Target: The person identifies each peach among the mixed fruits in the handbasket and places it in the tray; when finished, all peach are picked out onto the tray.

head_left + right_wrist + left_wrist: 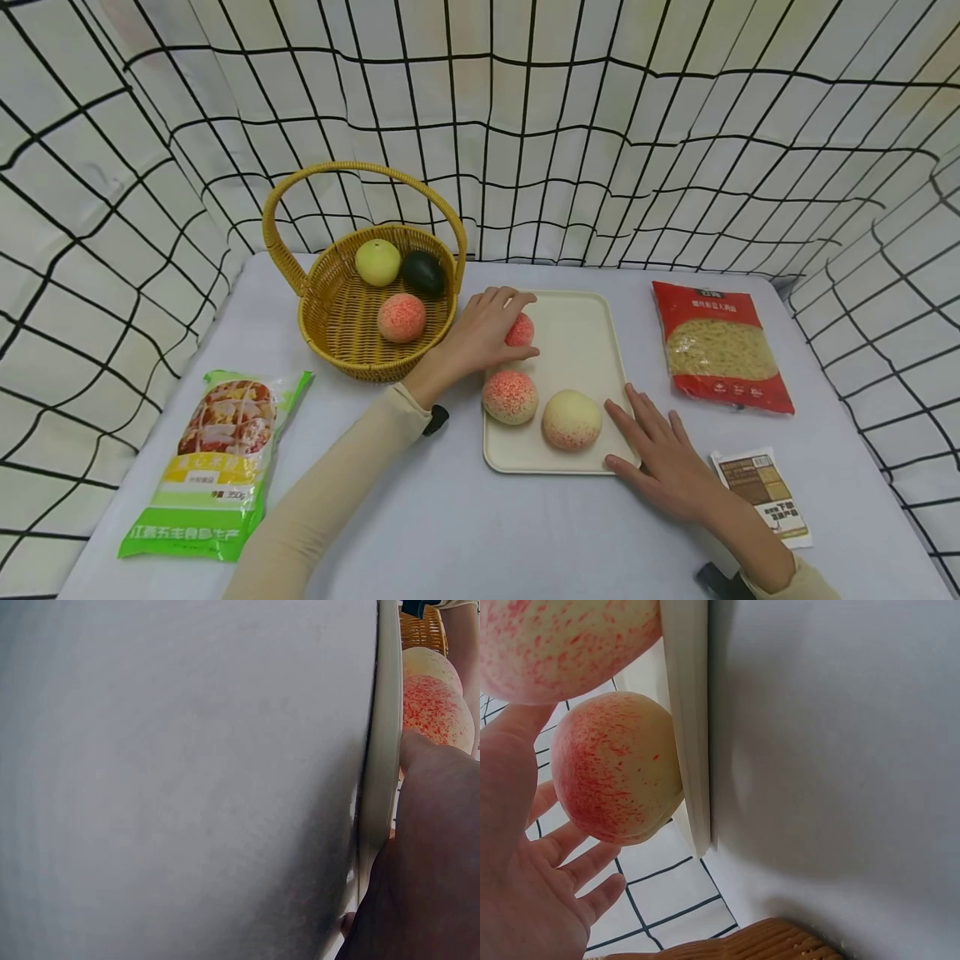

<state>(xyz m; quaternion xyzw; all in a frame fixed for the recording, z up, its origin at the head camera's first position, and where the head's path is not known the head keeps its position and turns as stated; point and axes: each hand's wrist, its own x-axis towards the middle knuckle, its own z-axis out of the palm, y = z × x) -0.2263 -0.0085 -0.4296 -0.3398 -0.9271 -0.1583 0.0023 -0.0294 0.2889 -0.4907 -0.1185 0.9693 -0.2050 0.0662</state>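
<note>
My left hand reaches over the left edge of a cream tray, its fingers and thumb spread around a red-speckled peach that it partly hides. In the left wrist view those fingers extend past that peach without curling tightly round it. Just nearer on the tray sit a second speckled peach and a paler peach. My right hand rests at the tray's near right edge with its fingers spread, fingertips over the rim and close beside the paler peach.
Left of the tray stands a tall-handled wicker basket holding a yellow-green fruit, a dark green avocado-like fruit and a peach. A green food bag, red pasta-like bag and small packet lie around. Black netting encloses the table.
</note>
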